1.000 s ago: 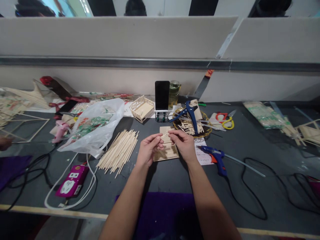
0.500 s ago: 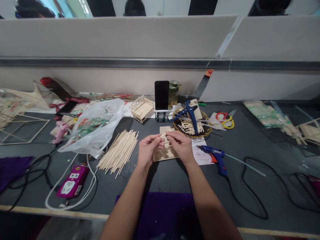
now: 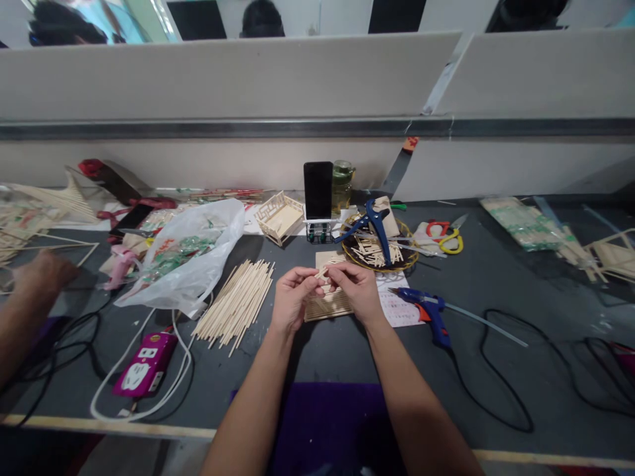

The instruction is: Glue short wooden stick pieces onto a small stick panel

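At a grey table (image 3: 496, 284) facing a pale partition (image 3: 223, 79), left hand (image 3: 294, 296) and right hand (image 3: 360, 291) pinch sticks (image 3: 322, 272).

Loose sticks (image 3: 235, 304) lie left of the stick panel (image 3: 333, 308), the glue gun (image 3: 432, 307) right, the phone (image 3: 318, 190) behind.

Bench (image 3: 213, 380) is dk grey, sticks (image 3: 235, 303) pale beige; nr its front edge, power strip (image 3: 153, 350) is magenta w/ white; glue gun (image 3: 435, 316) is blue w/ orange trigger (image 3: 423, 313).
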Demonstrator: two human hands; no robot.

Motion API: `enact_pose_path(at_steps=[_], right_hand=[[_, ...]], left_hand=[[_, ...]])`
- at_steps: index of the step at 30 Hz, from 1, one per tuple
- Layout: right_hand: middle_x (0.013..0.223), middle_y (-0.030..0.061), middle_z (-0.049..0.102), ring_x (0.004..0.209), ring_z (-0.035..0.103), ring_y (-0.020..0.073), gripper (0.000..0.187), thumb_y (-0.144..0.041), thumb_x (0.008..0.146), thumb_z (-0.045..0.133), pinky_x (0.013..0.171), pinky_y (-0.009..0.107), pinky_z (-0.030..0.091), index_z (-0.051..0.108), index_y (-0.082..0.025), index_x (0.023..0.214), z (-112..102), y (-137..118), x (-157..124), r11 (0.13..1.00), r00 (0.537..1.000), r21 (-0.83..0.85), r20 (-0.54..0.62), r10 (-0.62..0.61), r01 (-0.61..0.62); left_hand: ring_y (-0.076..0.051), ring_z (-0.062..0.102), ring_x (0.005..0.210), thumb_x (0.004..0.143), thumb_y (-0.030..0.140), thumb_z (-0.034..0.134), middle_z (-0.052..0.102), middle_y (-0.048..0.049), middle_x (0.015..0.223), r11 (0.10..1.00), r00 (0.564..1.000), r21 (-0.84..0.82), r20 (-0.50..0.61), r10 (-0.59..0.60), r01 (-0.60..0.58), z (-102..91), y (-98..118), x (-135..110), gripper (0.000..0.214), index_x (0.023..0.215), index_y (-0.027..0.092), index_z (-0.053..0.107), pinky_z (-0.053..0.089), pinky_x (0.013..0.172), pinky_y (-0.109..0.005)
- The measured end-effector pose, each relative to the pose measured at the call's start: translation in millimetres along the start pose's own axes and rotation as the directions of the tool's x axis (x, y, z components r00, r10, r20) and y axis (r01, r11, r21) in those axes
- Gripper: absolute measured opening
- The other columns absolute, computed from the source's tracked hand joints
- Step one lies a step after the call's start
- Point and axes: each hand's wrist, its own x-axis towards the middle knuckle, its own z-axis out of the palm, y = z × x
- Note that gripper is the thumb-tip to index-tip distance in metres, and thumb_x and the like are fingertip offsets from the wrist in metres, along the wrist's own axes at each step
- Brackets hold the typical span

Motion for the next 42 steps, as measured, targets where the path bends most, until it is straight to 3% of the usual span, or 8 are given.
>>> enact_pose_path(at_steps=[5, 9, 14, 20, 32, 37, 42], right_hand=[[0.065, -0.0002, 0.063, 0.056, 0.055, 0.0105, 0.022, -0.04, 0.068, 0.073, 0.05, 0.023, 0.049, 0.071, -0.019, 0.074, -1.8, 4.3, 3.5, 0.974, 0.992, 0.185, -0.004, 0.13, -0.127], [0.064, -0.0012, 0.063, 0.055, 0.055, 0.0089, 0.019, -0.036, 0.065, 0.077, 0.05, 0.02, 0.048, 0.072, -0.019, 0.073, -3.5, 7.8, 5.0, 0.954, 0.989, 0.262, 0.013, 0.148, -0.146], [0.063, -0.0023, 0.064, 0.054, 0.056, 0.0084, 0.015, -0.032, 0.067, 0.076, 0.052, 0.021, 0.048, 0.072, -0.02, 0.074, -3.6, 7.9, 4.7, 0.963, 0.994, 0.251, -0.001, 0.105, -0.102], [0.063, -0.002, 0.064, 0.052, 0.055, 0.0086, 0.015, -0.032, 0.068, 0.075, 0.05, 0.021, 0.048, 0.073, -0.019, 0.074, -0.7, 6.2, 3.6, 0.974, 0.994, 0.214, -0.055, 0.092, -0.079], [0.076, 0.0011, 0.068, 0.06, 0.059, 0.0113, 0.017, -0.031, 0.078, 0.065, 0.055, 0.025, 0.052, 0.075, -0.023, 0.09, 1.0, 4.0, -1.7, 0.996, 0.997, 0.049, -0.006, -0.071, 0.071], [0.076, 0.0004, 0.068, 0.059, 0.06, 0.0111, 0.016, -0.03, 0.076, 0.067, 0.057, 0.025, 0.053, 0.074, -0.024, 0.089, 1.8, 4.7, -1.8, 0.998, 0.999, 0.051, -0.001, -0.039, 0.039], [0.066, -0.0015, 0.065, 0.057, 0.058, 0.0108, 0.013, -0.029, 0.073, 0.07, 0.053, 0.023, 0.051, 0.073, -0.022, 0.083, 1.5, 9.3, 0.8, 0.993, 0.996, 0.117, -0.085, -0.009, 0.019]], left_hand=[[-0.008, 0.06, 0.047, 0.055, 0.027, 0.085, 0.07, -0.0022, 0.061, 1.0, 1.0, 0.004, 0.021, -0.014, 0.014, -0.9, 0.6, 0.6, 0.028, 0.073, 0.013, 0.068, 0.05, 0.052, -0.018], [-0.008, 0.06, 0.046, 0.054, 0.027, 0.085, 0.069, -0.0021, 0.06, 0.999, 0.999, -0.022, 0.03, -0.041, 0.042, 0.6, -0.3, 0.2, 0.029, 0.071, 0.012, 0.068, 0.05, 0.05, -0.018], [-0.007, 0.058, 0.044, 0.05, 0.028, 0.087, 0.068, -0.0013, 0.058, 0.987, 0.991, -0.107, 0.062, -0.115, 0.121, 2.4, -4.3, 0.4, 0.033, 0.07, 0.012, 0.066, 0.05, 0.046, -0.017], [-0.007, 0.059, 0.047, 0.053, 0.028, 0.086, 0.069, -0.002, 0.062, 0.977, 0.99, -0.165, 0.078, -0.12, 0.132, 1.5, -4.9, 1.3, 0.033, 0.076, 0.012, 0.068, 0.051, 0.048, -0.015], [-0.008, 0.061, 0.047, 0.051, 0.026, 0.086, 0.07, -0.0025, 0.062, 0.994, 0.998, -0.096, -0.036, -0.048, 0.044, -1.9, -1.2, 3.1, 0.029, 0.072, 0.013, 0.069, 0.051, 0.051, -0.017], [-0.008, 0.061, 0.048, 0.053, 0.027, 0.085, 0.07, -0.0032, 0.063, 0.998, 0.999, -0.06, -0.04, -0.016, 0.013, -2.2, -0.2, 3.0, 0.028, 0.072, 0.013, 0.07, 0.051, 0.051, -0.018], [-0.01, 0.063, 0.055, 0.064, 0.03, 0.079, 0.069, -0.0034, 0.064, 0.996, 0.996, 0.056, -0.049, 0.074, -0.071, -4.7, -0.8, 3.1, 0.025, 0.081, 0.014, 0.072, 0.053, 0.059, -0.02]])
